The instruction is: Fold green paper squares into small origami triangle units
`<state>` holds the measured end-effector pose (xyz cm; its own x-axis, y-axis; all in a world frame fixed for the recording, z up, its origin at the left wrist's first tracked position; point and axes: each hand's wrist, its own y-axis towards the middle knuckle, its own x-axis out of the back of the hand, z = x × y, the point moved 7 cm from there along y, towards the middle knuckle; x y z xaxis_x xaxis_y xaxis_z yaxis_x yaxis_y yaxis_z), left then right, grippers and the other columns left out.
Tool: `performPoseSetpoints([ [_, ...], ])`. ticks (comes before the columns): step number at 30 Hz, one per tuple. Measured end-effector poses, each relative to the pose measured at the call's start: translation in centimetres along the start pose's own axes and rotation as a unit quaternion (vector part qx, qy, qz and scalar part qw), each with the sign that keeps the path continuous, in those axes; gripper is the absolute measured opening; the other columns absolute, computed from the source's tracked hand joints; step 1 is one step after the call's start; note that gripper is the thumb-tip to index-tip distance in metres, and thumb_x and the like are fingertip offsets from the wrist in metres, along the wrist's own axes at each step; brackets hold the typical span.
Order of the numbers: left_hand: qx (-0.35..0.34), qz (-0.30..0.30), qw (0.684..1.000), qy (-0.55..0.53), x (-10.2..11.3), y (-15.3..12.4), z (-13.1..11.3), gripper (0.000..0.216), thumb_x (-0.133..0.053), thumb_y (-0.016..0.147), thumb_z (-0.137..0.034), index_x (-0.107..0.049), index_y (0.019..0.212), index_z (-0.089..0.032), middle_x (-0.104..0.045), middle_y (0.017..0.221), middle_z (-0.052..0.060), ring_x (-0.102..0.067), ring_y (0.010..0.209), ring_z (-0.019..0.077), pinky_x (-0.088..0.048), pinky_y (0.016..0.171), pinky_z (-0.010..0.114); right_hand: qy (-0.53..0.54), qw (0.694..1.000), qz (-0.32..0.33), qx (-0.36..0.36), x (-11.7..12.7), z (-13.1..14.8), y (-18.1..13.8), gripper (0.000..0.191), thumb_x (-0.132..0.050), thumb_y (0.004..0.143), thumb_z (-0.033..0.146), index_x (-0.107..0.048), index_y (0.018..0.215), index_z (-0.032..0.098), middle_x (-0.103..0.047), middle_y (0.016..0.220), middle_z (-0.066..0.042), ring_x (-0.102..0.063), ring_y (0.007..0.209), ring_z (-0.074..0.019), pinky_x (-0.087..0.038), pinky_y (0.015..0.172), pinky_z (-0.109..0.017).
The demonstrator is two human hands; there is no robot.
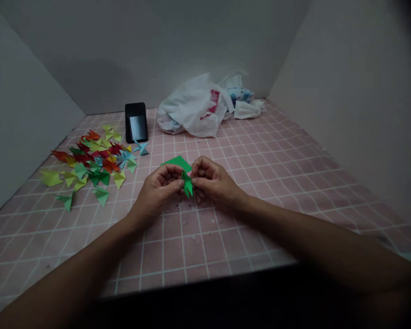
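Note:
A small green origami piece [187, 185] with pointed tips is held up between my two hands above the table. My left hand [162, 185] pinches its left side between thumb and fingers. On the other side, my right hand [215, 183] grips the right edge with thumb and fingertips. Just behind the hands lies a flat sheet of green paper [178, 162], partly covered by them. At the left sits a spread of folded paper pieces [80, 170] in red, orange, yellow, green and light blue.
A black phone-like device [136, 122] leans upright behind the folded pieces. White plastic bags [195, 107] with red print lie at the back wall. A pink cloth with white grid lines [274, 164] covers the table, with walls on three sides.

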<state>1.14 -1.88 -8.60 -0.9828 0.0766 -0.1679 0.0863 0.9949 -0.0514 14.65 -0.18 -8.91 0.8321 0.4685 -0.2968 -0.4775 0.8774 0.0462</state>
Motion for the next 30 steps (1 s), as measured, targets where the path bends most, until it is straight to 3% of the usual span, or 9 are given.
performPoseSetpoints([
  [12,-0.03,0.058,0.998,0.006,-0.5,0.1,-0.5,0.025,-0.081,0.078,-0.024,-0.068,0.099,-0.02,-0.067,0.087,0.0,-0.065,0.073,0.0125,-0.057,0.066,0.024,0.026,1.0,0.009,0.004,0.0,0.2,0.0,0.026,-0.072,0.079,0.024,-0.048,0.088,0.023,-0.058,0.066,0.009,-0.051,0.045,-0.0067,-0.042,0.043,-0.019],
  [19,-0.055,0.052,0.996,0.046,-0.5,0.2,-1.1,0.028,-0.081,0.073,-0.019,-0.069,0.098,-0.019,-0.068,0.094,0.002,-0.065,0.082,0.0142,-0.055,0.075,0.026,0.045,0.999,0.016,0.001,0.0,-0.2,0.0,0.028,-0.074,0.08,0.024,-0.048,0.089,0.023,-0.056,0.065,0.01,-0.049,0.044,-0.0059,-0.043,0.042,-0.018],
  [30,-0.039,0.069,0.997,0.005,-0.3,0.4,-0.4,0.028,-0.082,0.075,-0.021,-0.071,0.101,-0.02,-0.07,0.095,0.003,-0.066,0.085,0.015,-0.056,0.076,0.025,0.075,0.996,0.034,-0.017,-0.2,-0.1,0.1,0.03,-0.075,0.078,0.024,-0.047,0.09,0.023,-0.057,0.065,0.011,-0.047,0.043,-0.0051,-0.043,0.042,-0.018],
])
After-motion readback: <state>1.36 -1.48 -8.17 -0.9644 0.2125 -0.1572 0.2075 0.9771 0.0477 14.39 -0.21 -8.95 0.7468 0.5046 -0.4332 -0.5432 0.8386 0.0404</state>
